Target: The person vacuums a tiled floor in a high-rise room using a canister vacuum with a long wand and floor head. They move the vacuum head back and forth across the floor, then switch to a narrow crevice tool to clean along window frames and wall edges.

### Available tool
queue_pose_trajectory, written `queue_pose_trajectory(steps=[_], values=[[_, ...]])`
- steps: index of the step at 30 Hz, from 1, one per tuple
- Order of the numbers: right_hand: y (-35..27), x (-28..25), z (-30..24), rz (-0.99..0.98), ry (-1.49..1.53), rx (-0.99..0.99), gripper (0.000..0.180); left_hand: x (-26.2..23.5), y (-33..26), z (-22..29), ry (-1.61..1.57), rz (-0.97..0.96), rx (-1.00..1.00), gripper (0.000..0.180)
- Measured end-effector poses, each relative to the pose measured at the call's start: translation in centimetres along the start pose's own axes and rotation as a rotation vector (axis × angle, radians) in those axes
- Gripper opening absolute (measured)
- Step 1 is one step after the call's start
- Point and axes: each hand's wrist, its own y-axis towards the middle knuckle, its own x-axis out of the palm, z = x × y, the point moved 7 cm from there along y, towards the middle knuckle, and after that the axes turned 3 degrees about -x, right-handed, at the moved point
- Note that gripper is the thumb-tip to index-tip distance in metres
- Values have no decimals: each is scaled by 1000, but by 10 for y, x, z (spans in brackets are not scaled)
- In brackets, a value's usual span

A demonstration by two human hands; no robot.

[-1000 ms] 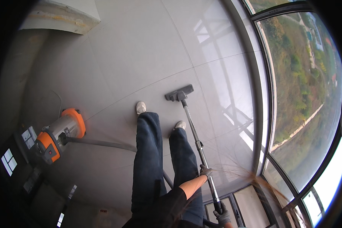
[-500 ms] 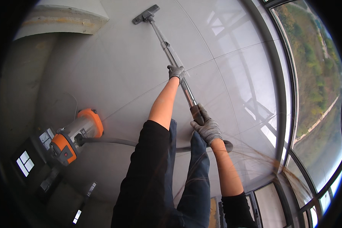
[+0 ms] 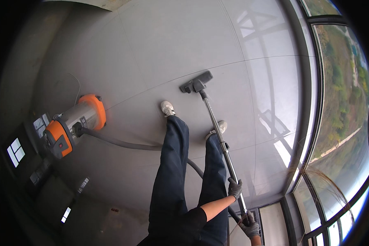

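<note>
The vacuum wand point(image 3: 219, 137) runs up the middle from the two hands at the lower edge to the floor head point(image 3: 197, 83), which rests on the tiled floor point(image 3: 172, 41) ahead of the feet; the left hand point(image 3: 234, 189) sits higher on the wand, the right hand point(image 3: 250, 224) below it at the near end. The canister point(image 3: 74, 125) lies well to the left of the legs, its hose point(image 3: 123, 143) trailing right across the floor behind them; the window wall point(image 3: 336, 123) curves down the right side
</note>
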Motion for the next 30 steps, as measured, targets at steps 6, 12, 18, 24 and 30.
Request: queue_pose_trajectory(steps=[6,12,18,24,30], values=[[-28,-24,-7,86,305,122,66,12,-6,12,-166,-67,-22,56],[110,42,-226,-36,414,-240,83,-205,133,169,-594,214,269,64],[236,138,-549,-8,351,-575,84,-550,248,400,-287,402,431,47],[275,188,-698,-72,297,-485,84,-684,240,491,-66,432,356,56],[257,242,-620,42,210,-632,87,-653,199,393,133,454,332,57]])
